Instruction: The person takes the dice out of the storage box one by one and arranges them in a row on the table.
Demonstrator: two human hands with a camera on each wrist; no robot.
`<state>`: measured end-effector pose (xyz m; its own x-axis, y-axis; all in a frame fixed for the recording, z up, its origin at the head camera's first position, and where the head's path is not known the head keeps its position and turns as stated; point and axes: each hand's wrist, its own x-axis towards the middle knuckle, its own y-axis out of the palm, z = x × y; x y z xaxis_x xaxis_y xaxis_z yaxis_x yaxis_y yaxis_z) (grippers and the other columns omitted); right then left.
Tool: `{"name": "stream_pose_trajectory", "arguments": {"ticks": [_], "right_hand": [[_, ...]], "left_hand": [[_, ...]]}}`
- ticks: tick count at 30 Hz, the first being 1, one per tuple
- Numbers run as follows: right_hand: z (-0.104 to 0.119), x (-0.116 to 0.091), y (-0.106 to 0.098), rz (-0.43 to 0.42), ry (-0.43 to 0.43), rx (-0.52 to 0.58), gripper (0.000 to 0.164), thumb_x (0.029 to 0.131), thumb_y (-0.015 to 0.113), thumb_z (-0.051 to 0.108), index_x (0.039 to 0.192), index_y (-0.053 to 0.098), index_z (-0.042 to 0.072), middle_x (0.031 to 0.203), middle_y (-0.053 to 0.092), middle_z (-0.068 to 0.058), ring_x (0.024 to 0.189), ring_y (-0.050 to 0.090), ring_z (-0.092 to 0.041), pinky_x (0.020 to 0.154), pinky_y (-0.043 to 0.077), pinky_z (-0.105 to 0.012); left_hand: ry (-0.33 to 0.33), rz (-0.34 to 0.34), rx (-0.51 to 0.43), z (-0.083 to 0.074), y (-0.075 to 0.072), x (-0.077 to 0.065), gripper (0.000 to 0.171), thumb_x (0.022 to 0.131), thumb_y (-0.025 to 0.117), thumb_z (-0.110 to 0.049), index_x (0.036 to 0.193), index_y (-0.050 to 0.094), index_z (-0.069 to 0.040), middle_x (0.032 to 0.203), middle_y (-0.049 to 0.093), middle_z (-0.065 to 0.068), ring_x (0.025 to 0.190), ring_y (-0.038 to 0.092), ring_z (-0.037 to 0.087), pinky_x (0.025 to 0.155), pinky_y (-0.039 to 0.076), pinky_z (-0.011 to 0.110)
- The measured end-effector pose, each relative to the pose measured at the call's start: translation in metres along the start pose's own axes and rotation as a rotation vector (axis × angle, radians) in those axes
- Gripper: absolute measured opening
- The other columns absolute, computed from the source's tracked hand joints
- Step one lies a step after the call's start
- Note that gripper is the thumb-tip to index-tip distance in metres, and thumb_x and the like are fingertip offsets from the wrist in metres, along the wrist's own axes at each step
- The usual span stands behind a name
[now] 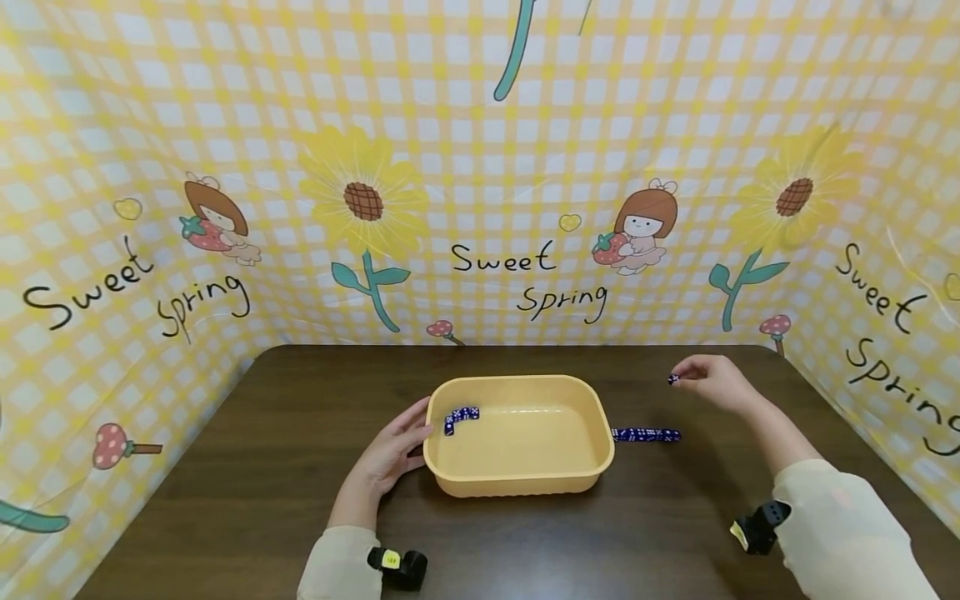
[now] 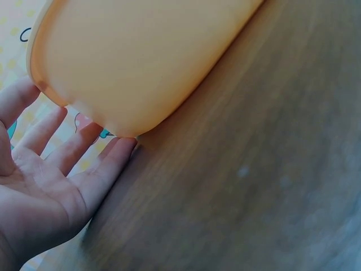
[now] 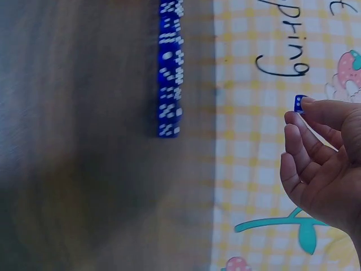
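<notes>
Partway, I'd say: few dice (image 1: 465,413) in tub (image 1: 525,446), row (image 1: 647,435) outside, right; right hand (image 1: 716,385) pinches die (image 1: 673,380), left hand (image 1: 390,454) spread against tub.

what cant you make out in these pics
Head: pips on the held die, too small.
Head: whether the dice row continues behind the tub, which blocks the view.
Left wrist: the tub's inside, hidden by its outer wall.
Right wrist: one end of the row, cut off by the top edge.

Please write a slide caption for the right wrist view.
The right hand pinches one blue die, apart from a row of blue dice on a wooden table.
</notes>
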<state>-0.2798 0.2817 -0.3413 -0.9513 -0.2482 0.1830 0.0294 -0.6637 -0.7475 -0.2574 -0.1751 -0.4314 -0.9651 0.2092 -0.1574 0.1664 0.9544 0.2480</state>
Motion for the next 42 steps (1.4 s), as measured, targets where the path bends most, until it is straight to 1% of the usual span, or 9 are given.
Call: {"name": "stream_pose_trajectory", "arguments": {"ticks": [5, 8, 15, 21, 27, 36, 42], "right_hand": [[-0.017, -0.010, 0.007, 0.006, 0.012, 0.009, 0.011, 0.078, 0.058, 0.001, 0.085, 0.059, -0.008, 0.075, 0.060, -0.015, 0.070, 0.054, -0.025, 0.057, 0.042, -0.029], [-0.027, -0.017, 0.012, 0.011, 0.019, 0.022, 0.010, 0.077, 0.058, -0.001, 0.084, 0.058, -0.009, 0.074, 0.059, -0.014, 0.068, 0.054, -0.026, 0.057, 0.042, -0.028], [-0.043, -0.030, 0.023, 0.040, 0.093, 0.055, 0.010, 0.076, 0.057, -0.003, 0.083, 0.057, -0.009, 0.072, 0.058, -0.009, 0.063, 0.052, -0.020, 0.054, 0.042, -0.027], [-0.055, -0.036, 0.032, 0.050, 0.136, 0.090, 0.010, 0.076, 0.057, -0.004, 0.083, 0.056, -0.011, 0.070, 0.057, -0.007, 0.061, 0.052, -0.019, 0.053, 0.043, -0.029], [-0.060, -0.037, 0.039, 0.045, 0.131, 0.100, 0.008, 0.074, 0.056, -0.006, 0.080, 0.056, -0.011, 0.065, 0.055, -0.006, 0.056, 0.049, -0.016, 0.049, 0.041, -0.027], [-0.062, -0.033, 0.044, 0.047, 0.095, 0.095, 0.007, 0.072, 0.055, -0.008, 0.077, 0.056, -0.011, 0.061, 0.052, -0.005, 0.052, 0.047, -0.014, 0.046, 0.040, -0.026], [-0.059, -0.034, 0.046, 0.065, 0.106, 0.105, 0.006, 0.072, 0.054, -0.008, 0.077, 0.056, -0.011, 0.061, 0.051, -0.004, 0.053, 0.047, -0.015, 0.046, 0.039, -0.027]], "left_hand": [[0.004, -0.004, -0.003, 0.001, 0.002, 0.001, 0.052, 0.084, 0.053, -0.008, 0.132, 0.035, -0.016, 0.133, 0.034, 0.012, 0.114, 0.037, 0.029, 0.079, 0.038, 0.047], [0.003, -0.001, -0.003, 0.002, 0.001, 0.001, 0.052, 0.084, 0.053, -0.009, 0.133, 0.035, -0.016, 0.134, 0.033, 0.012, 0.114, 0.037, 0.029, 0.079, 0.038, 0.047], [0.004, -0.006, -0.010, 0.004, -0.001, 0.001, 0.052, 0.084, 0.054, -0.009, 0.132, 0.036, -0.016, 0.133, 0.034, 0.012, 0.113, 0.038, 0.028, 0.078, 0.039, 0.045], [0.003, -0.005, -0.005, 0.004, 0.000, 0.001, 0.052, 0.084, 0.053, -0.009, 0.133, 0.035, -0.016, 0.133, 0.033, 0.012, 0.113, 0.038, 0.028, 0.078, 0.039, 0.045], [0.002, 0.000, -0.001, 0.001, 0.000, 0.001, 0.052, 0.085, 0.053, -0.010, 0.133, 0.035, -0.016, 0.134, 0.033, 0.012, 0.114, 0.037, 0.029, 0.080, 0.038, 0.047], [0.002, 0.007, -0.001, 0.001, 0.000, 0.001, 0.052, 0.085, 0.053, -0.009, 0.133, 0.035, -0.016, 0.134, 0.033, 0.012, 0.113, 0.038, 0.029, 0.079, 0.039, 0.045], [0.000, -0.002, -0.002, 0.000, 0.000, 0.000, 0.052, 0.084, 0.054, -0.010, 0.132, 0.035, -0.016, 0.134, 0.033, 0.012, 0.114, 0.037, 0.028, 0.079, 0.039, 0.046]]}}
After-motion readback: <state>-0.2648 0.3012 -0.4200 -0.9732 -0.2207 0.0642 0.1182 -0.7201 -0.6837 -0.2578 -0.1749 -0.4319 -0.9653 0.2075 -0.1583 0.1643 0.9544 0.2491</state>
